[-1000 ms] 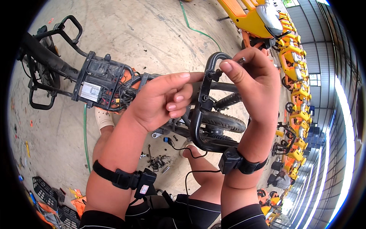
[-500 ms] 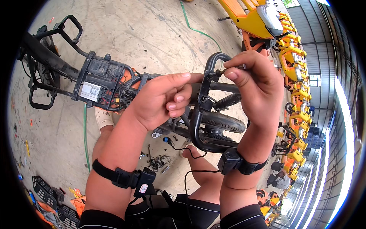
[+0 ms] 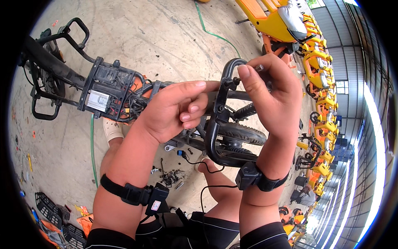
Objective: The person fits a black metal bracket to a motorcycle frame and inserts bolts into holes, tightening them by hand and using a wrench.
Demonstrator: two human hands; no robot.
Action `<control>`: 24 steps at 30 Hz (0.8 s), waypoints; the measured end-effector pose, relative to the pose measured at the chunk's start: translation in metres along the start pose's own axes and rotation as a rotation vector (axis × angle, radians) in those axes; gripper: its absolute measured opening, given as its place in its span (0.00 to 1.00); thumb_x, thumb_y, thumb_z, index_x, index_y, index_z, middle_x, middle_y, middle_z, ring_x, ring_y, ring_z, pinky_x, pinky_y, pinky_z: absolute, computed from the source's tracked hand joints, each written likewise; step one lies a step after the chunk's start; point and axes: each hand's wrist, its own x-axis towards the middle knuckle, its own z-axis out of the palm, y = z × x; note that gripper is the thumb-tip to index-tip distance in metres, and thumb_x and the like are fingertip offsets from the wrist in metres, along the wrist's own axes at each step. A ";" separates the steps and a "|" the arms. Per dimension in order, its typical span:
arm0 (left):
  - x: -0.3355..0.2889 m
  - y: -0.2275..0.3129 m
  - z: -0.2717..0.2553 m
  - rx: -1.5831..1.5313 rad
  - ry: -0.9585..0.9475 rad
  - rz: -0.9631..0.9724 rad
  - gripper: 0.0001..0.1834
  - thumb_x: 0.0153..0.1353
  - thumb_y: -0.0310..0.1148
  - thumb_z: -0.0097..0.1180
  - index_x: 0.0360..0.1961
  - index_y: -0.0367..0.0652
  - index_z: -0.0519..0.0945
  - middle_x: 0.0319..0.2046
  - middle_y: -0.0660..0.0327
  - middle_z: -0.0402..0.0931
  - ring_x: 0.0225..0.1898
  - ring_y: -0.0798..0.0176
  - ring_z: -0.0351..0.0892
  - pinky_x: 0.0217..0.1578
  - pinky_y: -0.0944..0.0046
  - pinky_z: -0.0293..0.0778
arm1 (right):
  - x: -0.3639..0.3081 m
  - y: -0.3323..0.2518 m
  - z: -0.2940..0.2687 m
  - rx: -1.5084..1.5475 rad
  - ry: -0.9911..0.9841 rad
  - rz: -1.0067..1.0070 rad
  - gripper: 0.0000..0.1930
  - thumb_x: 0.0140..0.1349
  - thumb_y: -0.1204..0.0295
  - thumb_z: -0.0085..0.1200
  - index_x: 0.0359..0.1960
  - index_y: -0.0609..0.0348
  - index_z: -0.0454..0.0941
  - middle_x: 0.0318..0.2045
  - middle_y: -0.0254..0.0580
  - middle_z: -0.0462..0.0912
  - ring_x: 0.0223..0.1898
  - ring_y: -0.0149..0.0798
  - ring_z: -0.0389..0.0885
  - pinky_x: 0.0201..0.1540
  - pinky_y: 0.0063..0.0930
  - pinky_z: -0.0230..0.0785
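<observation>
My left hand (image 3: 174, 103) is half closed beside the black tubular rear rack (image 3: 211, 141) of a stripped two-wheeler. Its index finger reaches behind the rack's bracket, so the fingertip and whatever it presses are hidden. Two dark bolts (image 3: 232, 83) stick out of the bracket near the rack's upper bend. Just right of these, my right hand (image 3: 275, 95) is closed around a short dark metal rod (image 3: 259, 67), one end showing between thumb and index finger. The rod stands clear of the bolts.
A knobbly tyre (image 3: 242, 133) lies below the rack. Left are a metal box (image 3: 98, 100) and loose wiring (image 3: 132, 99) on the frame. Loose bolts (image 3: 172, 177) lie on the concrete. Yellow two-wheelers (image 3: 319, 70) line the right side. A cable (image 3: 213, 186) runs near my right forearm.
My right hand has drawn back from the bolt and turned, taking the metal rod off it. My left hand has stayed nearly still.
</observation>
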 end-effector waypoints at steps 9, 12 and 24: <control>0.001 0.000 -0.002 -0.008 -0.002 -0.002 0.33 0.73 0.43 0.46 0.66 0.23 0.66 0.21 0.73 0.64 0.19 0.80 0.60 0.19 0.76 0.61 | -0.002 -0.002 0.002 -0.129 0.015 0.009 0.09 0.56 0.73 0.70 0.30 0.61 0.81 0.22 0.36 0.79 0.22 0.29 0.74 0.27 0.23 0.67; 0.002 0.000 -0.001 -0.024 0.003 0.004 0.31 0.72 0.43 0.48 0.64 0.24 0.69 0.22 0.73 0.64 0.19 0.79 0.60 0.20 0.75 0.60 | -0.004 -0.004 0.001 -0.107 0.016 0.045 0.09 0.54 0.73 0.71 0.30 0.61 0.81 0.22 0.37 0.79 0.22 0.29 0.75 0.27 0.24 0.67; 0.004 0.000 0.000 -0.007 0.012 -0.005 0.31 0.72 0.44 0.46 0.64 0.25 0.69 0.19 0.75 0.63 0.17 0.80 0.60 0.18 0.76 0.61 | -0.003 0.000 -0.003 0.076 -0.018 0.046 0.05 0.54 0.79 0.68 0.30 0.63 0.83 0.21 0.42 0.81 0.23 0.35 0.78 0.28 0.27 0.68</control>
